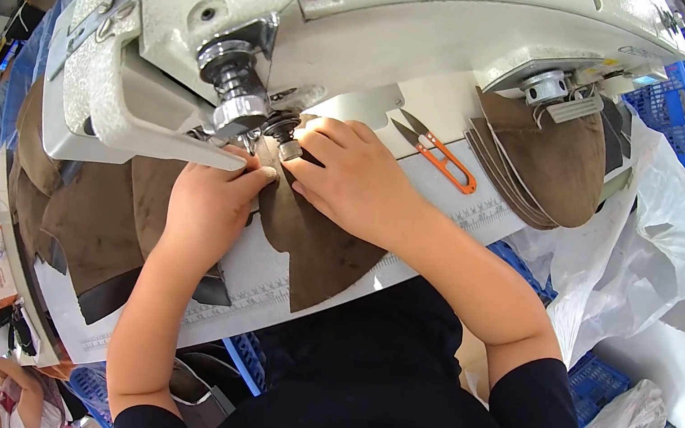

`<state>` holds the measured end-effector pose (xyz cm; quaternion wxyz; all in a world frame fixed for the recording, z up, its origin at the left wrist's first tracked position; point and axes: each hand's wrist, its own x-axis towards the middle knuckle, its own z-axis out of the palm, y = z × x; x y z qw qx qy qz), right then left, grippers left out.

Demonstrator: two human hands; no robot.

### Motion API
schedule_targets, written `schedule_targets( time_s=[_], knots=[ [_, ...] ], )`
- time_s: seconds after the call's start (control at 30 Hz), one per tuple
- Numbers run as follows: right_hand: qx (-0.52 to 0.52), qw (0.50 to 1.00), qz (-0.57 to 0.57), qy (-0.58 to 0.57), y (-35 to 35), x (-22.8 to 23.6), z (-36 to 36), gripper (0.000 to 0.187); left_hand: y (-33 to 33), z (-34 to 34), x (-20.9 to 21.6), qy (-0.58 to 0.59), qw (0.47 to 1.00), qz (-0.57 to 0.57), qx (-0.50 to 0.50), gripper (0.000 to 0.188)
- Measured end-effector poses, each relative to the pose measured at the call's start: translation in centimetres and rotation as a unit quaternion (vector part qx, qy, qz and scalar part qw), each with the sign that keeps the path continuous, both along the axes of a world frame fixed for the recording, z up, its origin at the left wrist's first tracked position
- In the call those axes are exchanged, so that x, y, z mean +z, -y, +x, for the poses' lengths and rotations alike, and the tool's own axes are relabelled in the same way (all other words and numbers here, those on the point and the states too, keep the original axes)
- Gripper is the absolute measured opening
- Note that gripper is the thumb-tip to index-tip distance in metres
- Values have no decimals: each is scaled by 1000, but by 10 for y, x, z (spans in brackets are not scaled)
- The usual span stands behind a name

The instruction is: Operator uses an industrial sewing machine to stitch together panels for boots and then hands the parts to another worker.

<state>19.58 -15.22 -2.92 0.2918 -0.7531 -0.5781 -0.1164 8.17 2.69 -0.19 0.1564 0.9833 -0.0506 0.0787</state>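
Note:
A brown leather piece [318, 251] lies under the needle area of a white sewing machine [445, 49], its lower part spread toward me over the table edge. My left hand [212, 200] pinches the piece's upper edge between thumb and fingers, close beside the presser foot, which is mostly hidden. From the right, my right hand [358, 180] grips the same piece, fingers curled around its edge just right of the needle. Orange-handled thread snips [439, 158] rest on the table beyond my right hand, blades pointing to the machine.
More brown leather pieces [90, 215] lie overlapped at the left. A stack of rounded leather pieces [544, 162] sits at the right under the machine arm. Clear plastic sheeting [640, 239] hangs off the table's right end, near a blue crate [676, 113]. Another person [21, 400] is at lower left.

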Motion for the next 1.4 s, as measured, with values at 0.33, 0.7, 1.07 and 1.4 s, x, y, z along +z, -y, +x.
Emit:
schedule_targets(
  time_s=[0.33,0.7,1.07,1.4],
  knots=[
    [15,1000,-11,-16,-1,2,6,29,10,-5,-6,73,985,155,8,32],
    [68,992,12,-110,-9,-7,20,33,-1,-1,-14,71,988,132,36,22],
    [68,991,15,-111,-14,-9,25,32,-7,2,-21,72,988,126,54,16],
    [61,993,15,-104,-15,-4,25,34,-8,3,-21,101,985,133,44,19]
  ],
)
